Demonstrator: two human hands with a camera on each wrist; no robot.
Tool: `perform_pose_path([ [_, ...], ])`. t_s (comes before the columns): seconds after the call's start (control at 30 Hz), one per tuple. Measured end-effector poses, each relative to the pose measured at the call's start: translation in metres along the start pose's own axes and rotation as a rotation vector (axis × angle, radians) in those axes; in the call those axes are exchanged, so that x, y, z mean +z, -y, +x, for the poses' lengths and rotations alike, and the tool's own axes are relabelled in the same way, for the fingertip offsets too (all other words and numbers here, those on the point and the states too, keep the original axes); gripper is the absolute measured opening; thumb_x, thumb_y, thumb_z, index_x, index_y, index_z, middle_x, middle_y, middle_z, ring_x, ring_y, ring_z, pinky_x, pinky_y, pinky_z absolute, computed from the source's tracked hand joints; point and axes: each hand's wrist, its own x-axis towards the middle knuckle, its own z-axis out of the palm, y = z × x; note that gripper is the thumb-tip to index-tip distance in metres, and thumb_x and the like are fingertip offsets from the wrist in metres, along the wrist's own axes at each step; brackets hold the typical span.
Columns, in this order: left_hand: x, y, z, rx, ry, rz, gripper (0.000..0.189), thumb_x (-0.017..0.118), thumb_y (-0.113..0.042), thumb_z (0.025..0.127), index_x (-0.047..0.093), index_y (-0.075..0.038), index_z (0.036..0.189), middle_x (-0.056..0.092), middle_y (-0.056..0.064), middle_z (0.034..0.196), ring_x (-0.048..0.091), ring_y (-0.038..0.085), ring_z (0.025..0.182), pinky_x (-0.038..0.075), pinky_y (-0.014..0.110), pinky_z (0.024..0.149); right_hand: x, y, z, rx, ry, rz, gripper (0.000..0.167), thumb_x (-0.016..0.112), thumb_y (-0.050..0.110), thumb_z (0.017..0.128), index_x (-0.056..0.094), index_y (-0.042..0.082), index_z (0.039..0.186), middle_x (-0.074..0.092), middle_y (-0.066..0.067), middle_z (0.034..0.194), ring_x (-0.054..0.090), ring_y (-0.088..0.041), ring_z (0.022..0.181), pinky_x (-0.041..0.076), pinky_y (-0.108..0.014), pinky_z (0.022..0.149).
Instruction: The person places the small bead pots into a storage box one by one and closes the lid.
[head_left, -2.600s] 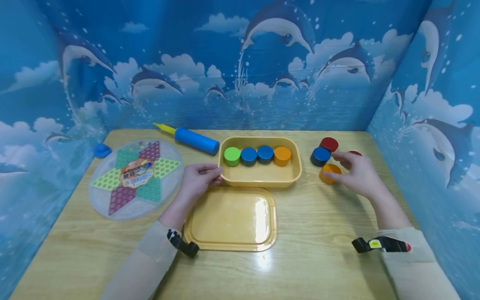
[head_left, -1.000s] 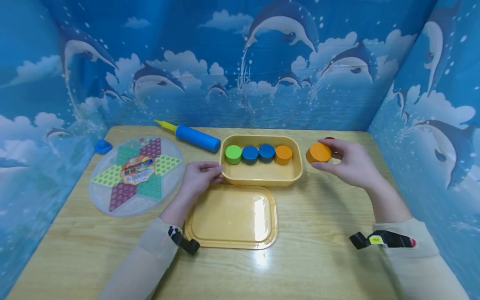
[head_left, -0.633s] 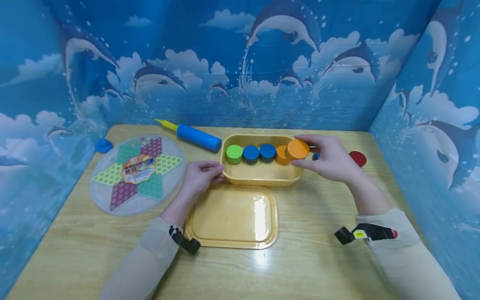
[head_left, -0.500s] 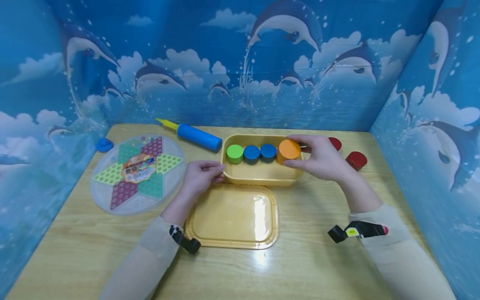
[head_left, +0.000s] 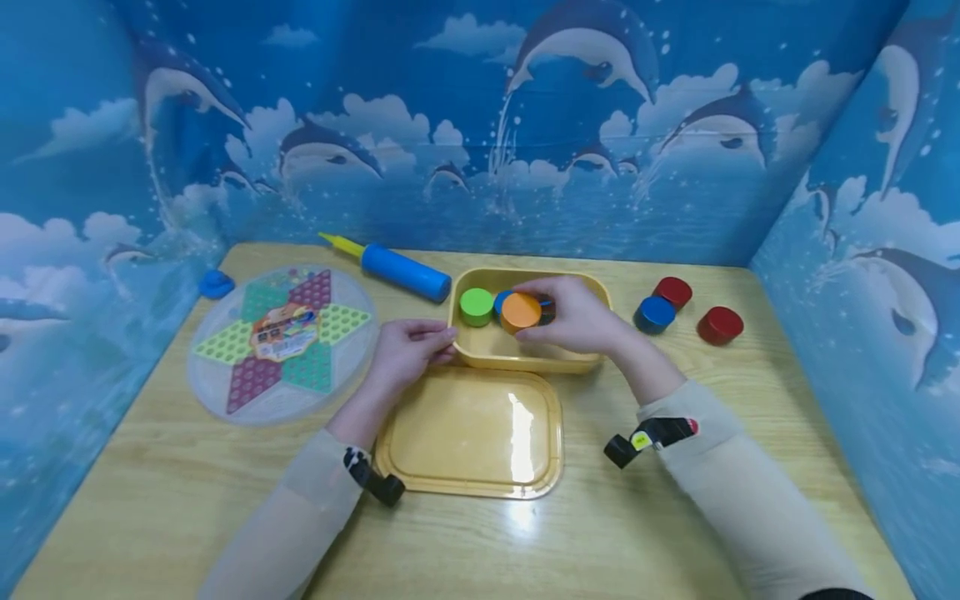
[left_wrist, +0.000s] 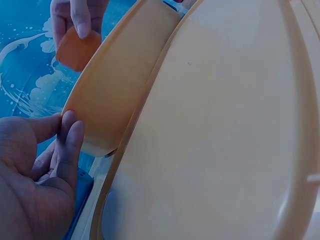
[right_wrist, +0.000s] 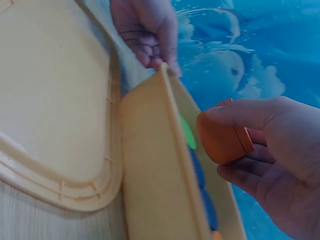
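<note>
My right hand [head_left: 573,315] pinches an orange round lidded tub [head_left: 521,313] between thumb and fingers, raised over the yellow plastic box [head_left: 536,364]. In the right wrist view the tub [right_wrist: 222,135] shows a seam near one end. At the box's left end, my left hand [head_left: 408,354] pinches the rim between thumb and fingers. Inside the box a green tub [head_left: 476,307] stands in plain sight. Beside it, a blue tub [head_left: 501,300] is partly covered by the held one. The right wrist view shows another blue tub [right_wrist: 209,207] farther along the row; the right hand mostly hides that end in the head view.
The box's yellow lid [head_left: 468,433] lies flat in front of it. To the right stand a blue tub [head_left: 655,314] and two red tubs [head_left: 673,292]. A blue hand pump [head_left: 405,273], a round Chinese checkers board [head_left: 283,337] and a small blue object [head_left: 216,284] lie left.
My right hand has taken the orange tub from the group on the right, lifted it and carried it left over the box. The left hand keeps its hold on the rim.
</note>
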Motion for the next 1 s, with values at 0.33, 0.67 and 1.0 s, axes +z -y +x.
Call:
perform_pose_path([
  [0.33, 0.001, -0.001, 0.001, -0.024, 0.018, 0.019, 0.028, 0.080, -0.014, 0.097, 0.074, 0.000, 0.121, 0.076, 0.017, 0.103, 0.077, 0.025, 0.089, 0.067, 0.034, 0.079, 0.023, -0.005, 0.030, -0.008, 0.112, -0.018, 0.071, 0.090, 0.025, 0.089, 0.058, -0.001, 0.147, 0.065, -0.012, 0.141, 0.066, -0.021, 0.116, 0.058, -0.041, 0.099],
  [0.67, 0.000, -0.004, 0.001, -0.019, 0.011, 0.036, 0.028, 0.081, -0.017, 0.097, 0.075, -0.002, 0.120, 0.076, 0.016, 0.105, 0.077, 0.026, 0.088, 0.067, 0.033, 0.078, 0.032, -0.006, 0.040, -0.043, 0.204, -0.024, 0.064, 0.085, 0.018, 0.094, 0.057, -0.002, 0.148, 0.063, -0.013, 0.144, 0.062, -0.022, 0.123, 0.055, -0.040, 0.106],
  [1.0, -0.002, 0.000, 0.002, -0.029, 0.006, 0.065, 0.029, 0.080, -0.020, 0.098, 0.075, -0.004, 0.121, 0.076, 0.014, 0.104, 0.077, 0.026, 0.089, 0.066, 0.032, 0.078, 0.051, -0.014, 0.051, -0.063, 0.212, -0.077, 0.059, 0.084, 0.016, 0.094, 0.060, -0.001, 0.146, 0.068, -0.011, 0.134, 0.064, -0.020, 0.113, 0.057, -0.036, 0.099],
])
